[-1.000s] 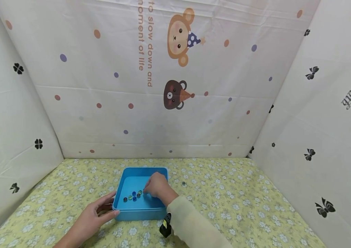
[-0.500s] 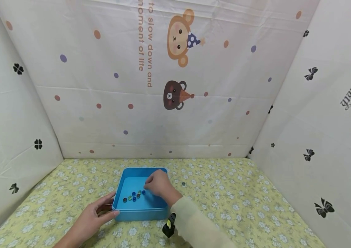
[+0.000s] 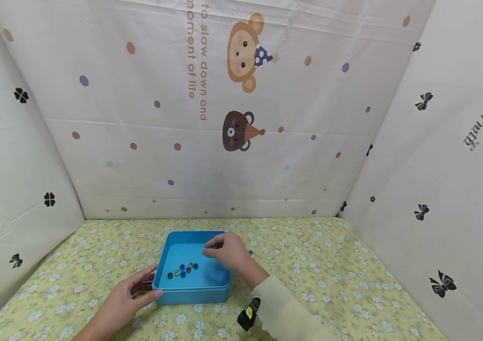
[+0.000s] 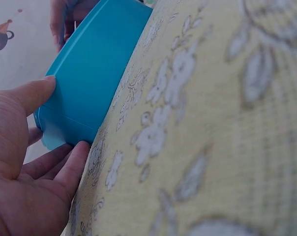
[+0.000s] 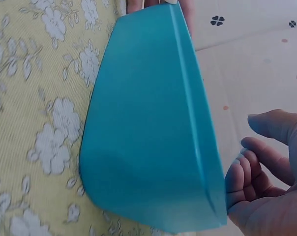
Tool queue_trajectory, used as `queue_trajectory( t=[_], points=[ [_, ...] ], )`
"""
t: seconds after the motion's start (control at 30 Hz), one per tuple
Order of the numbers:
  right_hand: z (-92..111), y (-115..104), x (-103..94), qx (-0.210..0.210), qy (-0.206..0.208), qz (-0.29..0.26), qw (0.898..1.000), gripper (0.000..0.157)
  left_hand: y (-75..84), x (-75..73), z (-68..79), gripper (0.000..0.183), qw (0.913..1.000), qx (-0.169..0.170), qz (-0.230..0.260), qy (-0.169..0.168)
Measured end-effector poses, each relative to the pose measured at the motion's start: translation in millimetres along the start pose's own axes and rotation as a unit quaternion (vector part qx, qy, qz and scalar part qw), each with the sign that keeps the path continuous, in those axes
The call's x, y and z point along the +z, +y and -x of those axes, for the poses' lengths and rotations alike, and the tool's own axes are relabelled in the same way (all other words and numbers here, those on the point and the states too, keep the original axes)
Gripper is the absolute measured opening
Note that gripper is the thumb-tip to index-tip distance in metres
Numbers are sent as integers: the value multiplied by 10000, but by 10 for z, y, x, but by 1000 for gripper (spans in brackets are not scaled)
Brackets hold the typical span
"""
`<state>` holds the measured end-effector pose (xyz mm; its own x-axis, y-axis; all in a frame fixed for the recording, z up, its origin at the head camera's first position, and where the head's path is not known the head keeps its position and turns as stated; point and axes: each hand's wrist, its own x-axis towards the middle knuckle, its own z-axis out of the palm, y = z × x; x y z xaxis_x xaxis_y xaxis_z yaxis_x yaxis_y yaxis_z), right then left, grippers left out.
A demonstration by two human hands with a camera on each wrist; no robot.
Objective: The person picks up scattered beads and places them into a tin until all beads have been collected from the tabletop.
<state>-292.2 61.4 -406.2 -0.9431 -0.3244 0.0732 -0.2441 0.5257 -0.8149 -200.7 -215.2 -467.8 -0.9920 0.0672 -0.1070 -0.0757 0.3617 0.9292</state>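
Observation:
A blue square open-topped box (image 3: 192, 296) stands on the tablecloth. Several small glass marbles (image 3: 183, 274), blue, green-yellow and brownish, lie in a loose row on its floor. My left hand (image 3: 126, 296) grips the box's near left corner; in the left wrist view the thumb (image 4: 43, 91) presses one wall and the fingers reach around below. Over the box's right side hovers my right hand (image 3: 229, 252), thumb and index finger apart with nothing between them, as the right wrist view shows, the other fingers loosely curled.
One more marble (image 3: 250, 253) lies on the flowered yellow tablecloth (image 3: 309, 274), just beyond the right wrist. White printed curtains (image 3: 139, 166) enclose the table at the back and sides. A black strap fitting (image 3: 247, 315) hangs by the right sleeve.
My right hand has drawn up and right from the marbles, leaving a blue one at the row's right end. Its thumb and index finger have parted. The left hand keeps its grip.

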Motion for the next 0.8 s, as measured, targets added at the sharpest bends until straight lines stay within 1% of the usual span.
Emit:
queue_trajectory(
  t=[0.1,0.23,0.37,0.47,0.6,0.8],
  points=[
    [20,44,-34,5,46,-169,9998,18,5,7,14,80,10000,-38,54,-12],
    [37,98,-75,-46,43,-330,9994,21,10,7,26,80,10000,50,19,-49],
    [56,150,-112,-163,25,-449,9989,26,8,-2,31,80,9999,108,61,-118],
    [79,188,-134,-255,54,-547,9982,26,-1,-8,31,81,9997,134,112,-176],
    [116,244,-158,-401,188,-709,9965,25,-10,-9,24,81,9997,146,103,-177],
    [162,329,-196,-676,319,-958,9926,28,-22,-17,17,81,9996,171,77,-196]
  ],
)
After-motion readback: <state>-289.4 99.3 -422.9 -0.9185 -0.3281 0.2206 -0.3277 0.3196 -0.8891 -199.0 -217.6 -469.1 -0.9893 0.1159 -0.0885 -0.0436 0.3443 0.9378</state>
